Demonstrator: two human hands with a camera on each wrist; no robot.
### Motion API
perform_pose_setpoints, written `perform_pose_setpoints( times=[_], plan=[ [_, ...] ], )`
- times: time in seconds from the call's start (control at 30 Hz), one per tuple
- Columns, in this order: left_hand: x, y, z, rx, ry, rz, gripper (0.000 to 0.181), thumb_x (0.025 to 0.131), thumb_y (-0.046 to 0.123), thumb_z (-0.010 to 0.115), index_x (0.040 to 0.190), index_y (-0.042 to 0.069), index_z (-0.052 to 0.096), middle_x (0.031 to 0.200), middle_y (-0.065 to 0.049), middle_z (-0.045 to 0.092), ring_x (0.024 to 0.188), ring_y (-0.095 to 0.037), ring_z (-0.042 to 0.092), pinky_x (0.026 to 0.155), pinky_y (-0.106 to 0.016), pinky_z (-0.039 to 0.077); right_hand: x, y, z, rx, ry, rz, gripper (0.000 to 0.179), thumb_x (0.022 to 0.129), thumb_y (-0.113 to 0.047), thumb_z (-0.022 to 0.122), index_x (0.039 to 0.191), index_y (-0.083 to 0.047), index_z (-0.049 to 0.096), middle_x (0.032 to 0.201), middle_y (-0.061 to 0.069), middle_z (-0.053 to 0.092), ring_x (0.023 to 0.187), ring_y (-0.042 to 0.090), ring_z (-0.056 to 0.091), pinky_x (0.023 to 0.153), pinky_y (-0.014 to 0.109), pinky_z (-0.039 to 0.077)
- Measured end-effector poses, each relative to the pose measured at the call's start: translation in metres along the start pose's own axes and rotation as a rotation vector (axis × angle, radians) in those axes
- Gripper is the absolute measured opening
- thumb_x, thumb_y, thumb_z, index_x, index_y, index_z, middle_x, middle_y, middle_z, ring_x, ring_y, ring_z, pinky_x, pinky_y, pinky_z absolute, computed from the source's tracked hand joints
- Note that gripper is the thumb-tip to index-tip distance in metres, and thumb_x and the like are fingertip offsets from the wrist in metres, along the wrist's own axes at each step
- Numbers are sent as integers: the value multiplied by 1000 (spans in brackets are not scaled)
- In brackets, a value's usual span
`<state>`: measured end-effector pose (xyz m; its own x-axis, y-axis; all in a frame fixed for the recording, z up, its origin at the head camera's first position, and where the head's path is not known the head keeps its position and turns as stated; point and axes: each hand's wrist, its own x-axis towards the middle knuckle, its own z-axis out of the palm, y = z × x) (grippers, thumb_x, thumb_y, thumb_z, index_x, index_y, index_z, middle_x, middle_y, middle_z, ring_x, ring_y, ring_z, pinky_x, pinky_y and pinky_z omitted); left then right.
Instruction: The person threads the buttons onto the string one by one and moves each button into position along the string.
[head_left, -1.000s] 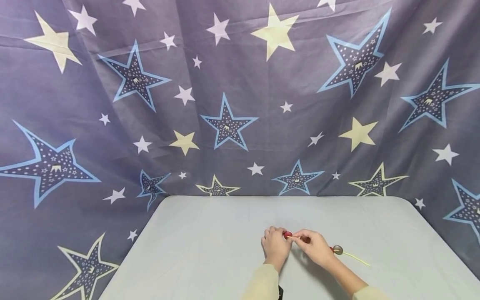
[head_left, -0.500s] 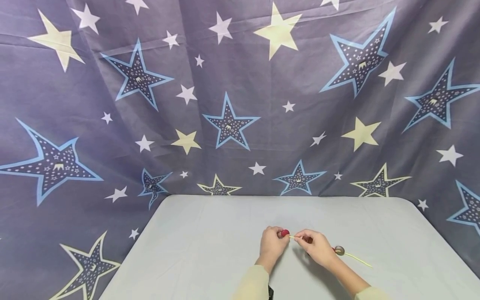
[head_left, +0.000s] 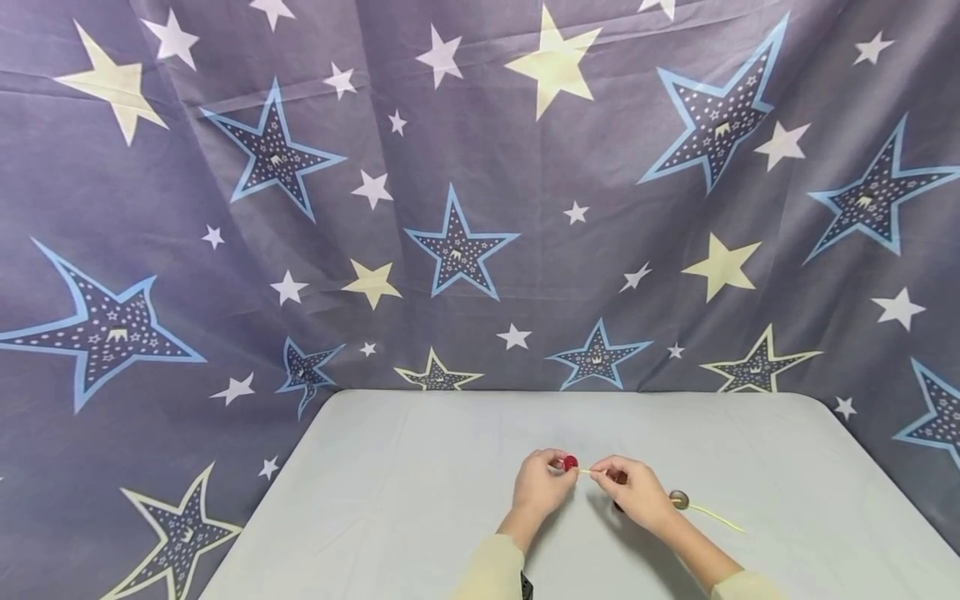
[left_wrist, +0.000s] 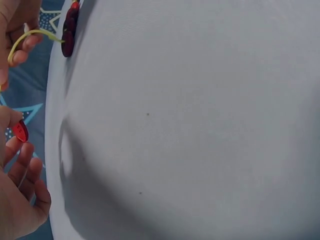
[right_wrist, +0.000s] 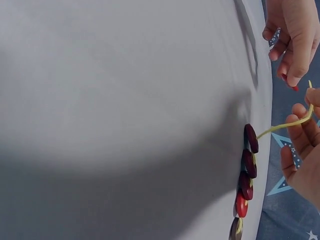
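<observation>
A round red button (head_left: 571, 462) with small holes is pinched between the thumb and fingers of my left hand (head_left: 538, 485). My right hand (head_left: 636, 495) pinches a yellow string (right_wrist: 282, 126) near its end, and the short free end points toward the left hand. In the right wrist view the string's tip stands apart from the red button. Several threaded buttons hang from the string below the right hand: dark red ones (right_wrist: 248, 163), a red one (right_wrist: 241, 205) and a brownish one (head_left: 678, 500) resting farther right.
The string's tail (head_left: 716, 518) lies on the white-covered table (head_left: 405, 500), right of the right hand. Behind the table hangs a grey-purple curtain (head_left: 495, 150) printed with stars.
My left hand has shifted slightly left with the red button, and the gap between the two hands has widened. The right hand has barely moved and still pinches the string.
</observation>
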<state>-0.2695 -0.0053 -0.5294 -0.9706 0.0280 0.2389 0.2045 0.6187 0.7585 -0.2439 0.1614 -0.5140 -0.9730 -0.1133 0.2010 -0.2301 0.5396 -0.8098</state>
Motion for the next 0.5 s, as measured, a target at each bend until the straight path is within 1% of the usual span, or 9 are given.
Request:
perform_pose_setpoints(
  times=[0.1, 0.27, 0.43, 0.5],
  plan=[
    [0, -1, -3, -41, -9, -4, 17, 75, 23, 71, 88, 12, 70, 80, 4, 61, 67, -1, 50, 61, -17, 41, 0, 1, -1, 4, -1, -4, 11, 85, -18, 67, 89, -7, 69, 63, -5, 54, 55, 1, 43, 53, 20, 39],
    [-3, -1, -8, -92, -26, -33, 17, 75, 22, 71, 89, 12, 69, 82, 5, 60, 67, 0, 49, 60, -17, 41, -1, 2, -1, 10, 2, -7, 10, 85, -17, 67, 89, -7, 69, 66, -4, 57, 57, 0, 46, 55, 20, 41],
    [-5, -1, -11, -123, -33, -39, 19, 76, 22, 71, 91, 11, 69, 83, 2, 61, 67, -1, 49, 61, -17, 41, -1, 2, -2, 18, -8, -27, 11, 85, -16, 67, 90, -7, 69, 69, 2, 62, 59, 0, 48, 56, 20, 43],
    [-6, -1, -13, -143, -34, -30, 20, 76, 22, 71, 93, 10, 69, 84, 0, 62, 66, -1, 48, 60, -16, 41, -1, 2, -3, 15, -13, -34, 11, 86, -17, 67, 90, -7, 69, 70, 2, 62, 58, 0, 48, 55, 20, 43]
  ],
)
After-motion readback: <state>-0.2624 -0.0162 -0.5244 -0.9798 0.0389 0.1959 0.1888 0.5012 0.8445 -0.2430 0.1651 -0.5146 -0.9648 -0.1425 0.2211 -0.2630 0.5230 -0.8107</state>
